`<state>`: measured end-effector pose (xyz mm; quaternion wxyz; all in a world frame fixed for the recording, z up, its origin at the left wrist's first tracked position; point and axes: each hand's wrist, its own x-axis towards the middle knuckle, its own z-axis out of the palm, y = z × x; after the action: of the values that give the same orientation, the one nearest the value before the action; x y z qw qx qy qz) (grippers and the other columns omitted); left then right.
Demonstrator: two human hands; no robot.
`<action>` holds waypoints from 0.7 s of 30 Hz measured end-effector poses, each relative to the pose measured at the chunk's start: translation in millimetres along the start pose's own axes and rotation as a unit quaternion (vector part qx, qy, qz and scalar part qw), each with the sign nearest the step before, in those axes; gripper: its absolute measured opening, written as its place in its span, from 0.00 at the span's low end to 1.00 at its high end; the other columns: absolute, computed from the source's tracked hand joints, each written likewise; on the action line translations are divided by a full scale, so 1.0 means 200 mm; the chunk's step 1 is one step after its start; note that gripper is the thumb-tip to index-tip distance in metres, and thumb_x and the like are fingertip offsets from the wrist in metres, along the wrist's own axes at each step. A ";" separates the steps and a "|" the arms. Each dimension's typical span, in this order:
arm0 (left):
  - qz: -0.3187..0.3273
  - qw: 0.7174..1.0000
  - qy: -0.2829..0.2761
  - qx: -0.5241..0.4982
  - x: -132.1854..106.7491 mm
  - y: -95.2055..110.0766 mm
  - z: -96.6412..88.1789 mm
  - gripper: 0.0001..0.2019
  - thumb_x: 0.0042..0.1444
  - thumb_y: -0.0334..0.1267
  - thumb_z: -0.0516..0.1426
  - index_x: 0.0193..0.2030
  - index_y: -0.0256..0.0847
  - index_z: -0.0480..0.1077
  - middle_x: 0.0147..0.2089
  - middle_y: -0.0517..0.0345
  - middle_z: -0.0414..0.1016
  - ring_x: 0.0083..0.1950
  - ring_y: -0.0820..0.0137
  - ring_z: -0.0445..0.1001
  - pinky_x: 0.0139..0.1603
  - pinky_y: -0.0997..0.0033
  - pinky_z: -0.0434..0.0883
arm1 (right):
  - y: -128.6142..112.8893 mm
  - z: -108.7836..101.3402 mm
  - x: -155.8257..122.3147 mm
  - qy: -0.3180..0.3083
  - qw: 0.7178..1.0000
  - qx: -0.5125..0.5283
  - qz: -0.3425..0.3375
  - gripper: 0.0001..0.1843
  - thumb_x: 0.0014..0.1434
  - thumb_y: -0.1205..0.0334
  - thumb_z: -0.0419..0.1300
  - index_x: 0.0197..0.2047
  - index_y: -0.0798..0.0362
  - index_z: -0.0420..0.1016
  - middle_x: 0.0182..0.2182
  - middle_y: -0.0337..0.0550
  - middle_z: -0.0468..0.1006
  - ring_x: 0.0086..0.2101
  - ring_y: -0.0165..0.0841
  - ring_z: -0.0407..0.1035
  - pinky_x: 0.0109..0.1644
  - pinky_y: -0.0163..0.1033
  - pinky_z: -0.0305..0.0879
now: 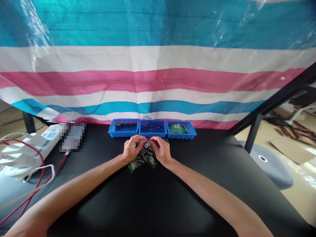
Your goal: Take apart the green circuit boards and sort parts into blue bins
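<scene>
My left hand and my right hand come together over a heap of small metal parts. Fingers and thumb of each hand are pinched, the tips nearly meeting above the heap. Something small and shiny shows between the fingertips, too small to name. Silvery and grey short cylinders or pins make up the heap, lying on a crumpled green plastic bag on the black table. My hands hide part of the bag and the parts.
Three blue bins stand behind my hands: the left bin with dark cylinders in rows, the middle bin with thin pins, the right bin with a green bag. A power strip with cables lies left; a striped sheet hangs behind.
</scene>
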<state>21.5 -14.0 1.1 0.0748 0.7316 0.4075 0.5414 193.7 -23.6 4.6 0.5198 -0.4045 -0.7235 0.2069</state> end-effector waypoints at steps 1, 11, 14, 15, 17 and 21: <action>0.002 1.000 0.001 0.001 0.00 0.00 0.00 0.05 0.58 0.38 0.60 0.39 0.41 0.73 0.36 0.59 0.80 0.29 0.76 0.76 0.31 0.77 0.72 | 0.00 0.00 0.00 0.001 1.000 0.000 0.001 0.08 0.65 0.59 0.54 0.40 0.51 0.73 0.33 0.42 0.78 0.32 0.32 0.73 0.39 0.35 0.68; 0.008 1.000 0.000 0.014 -0.01 -0.01 0.00 0.05 0.57 0.38 0.61 0.39 0.41 0.73 0.36 0.59 0.80 0.29 0.76 0.76 0.31 0.78 0.72 | -0.01 -0.01 0.00 -0.009 1.000 -0.017 -0.004 0.10 0.66 0.59 0.52 0.39 0.52 0.73 0.32 0.42 0.76 0.31 0.31 0.71 0.38 0.35 0.67; 0.011 1.000 -0.006 0.010 -0.01 -0.01 0.00 0.05 0.57 0.38 0.60 0.39 0.41 0.73 0.35 0.59 0.80 0.28 0.76 0.76 0.32 0.78 0.72 | -0.01 -0.01 0.00 -0.008 1.000 -0.018 -0.003 0.10 0.66 0.59 0.52 0.39 0.52 0.72 0.32 0.43 0.76 0.32 0.32 0.71 0.38 0.35 0.67; 0.012 1.000 -0.006 0.009 -0.01 -0.01 0.00 0.05 0.57 0.37 0.60 0.40 0.41 0.73 0.35 0.60 0.80 0.28 0.76 0.76 0.32 0.78 0.72 | -0.01 -0.01 0.00 -0.009 1.000 -0.019 -0.003 0.10 0.66 0.59 0.52 0.39 0.52 0.72 0.32 0.43 0.76 0.33 0.32 0.71 0.39 0.35 0.67; 0.013 1.000 -0.004 0.005 -0.01 -0.01 0.00 0.06 0.57 0.38 0.61 0.40 0.41 0.73 0.35 0.60 0.80 0.28 0.76 0.76 0.31 0.78 0.72 | -0.01 -0.01 0.01 -0.016 1.000 -0.020 -0.004 0.11 0.67 0.58 0.51 0.39 0.52 0.72 0.32 0.43 0.76 0.33 0.33 0.72 0.39 0.36 0.67; -0.001 1.000 -0.016 0.011 -0.01 0.00 0.00 0.05 0.58 0.39 0.60 0.39 0.41 0.74 0.35 0.59 0.80 0.29 0.76 0.76 0.31 0.78 0.71 | -0.01 -0.01 0.01 -0.027 0.999 -0.023 0.000 0.13 0.67 0.57 0.49 0.38 0.51 0.72 0.32 0.43 0.76 0.33 0.33 0.71 0.38 0.35 0.66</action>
<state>20.5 -14.7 -0.3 0.0735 0.7407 0.4129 0.5249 194.2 -23.2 7.9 0.4908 -0.4107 -0.7416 0.2012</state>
